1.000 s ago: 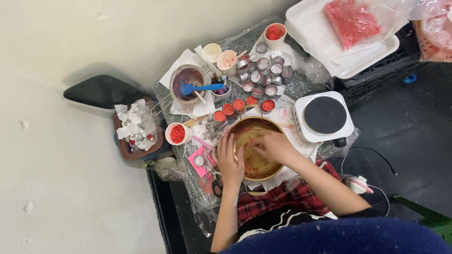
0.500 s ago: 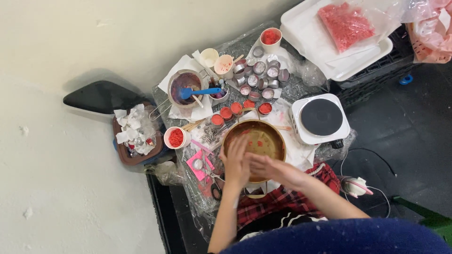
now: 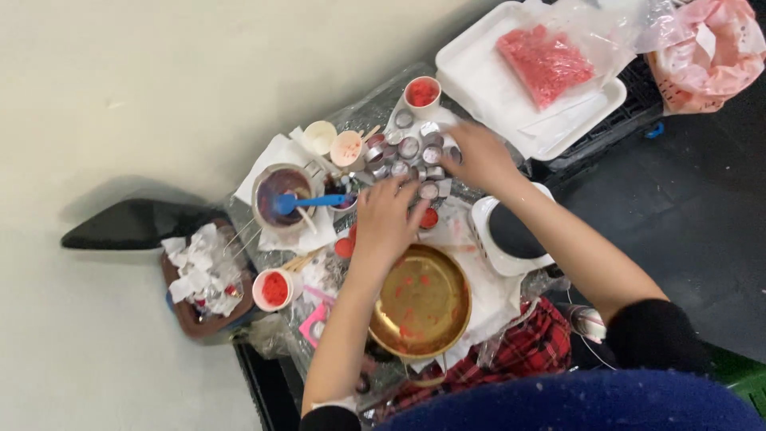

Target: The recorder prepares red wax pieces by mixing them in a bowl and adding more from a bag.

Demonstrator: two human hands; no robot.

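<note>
While our left hand (image 3: pixel 389 219) and right hand (image 3: pixel 477 157) rest fingers-down on the small metal cups (image 3: pixel 411 156) clustered on the counter (image 3: pixel 487 295), whether either grips one we cannot tell; they look light, stiff, tippable, best pinched by the rim.
</note>
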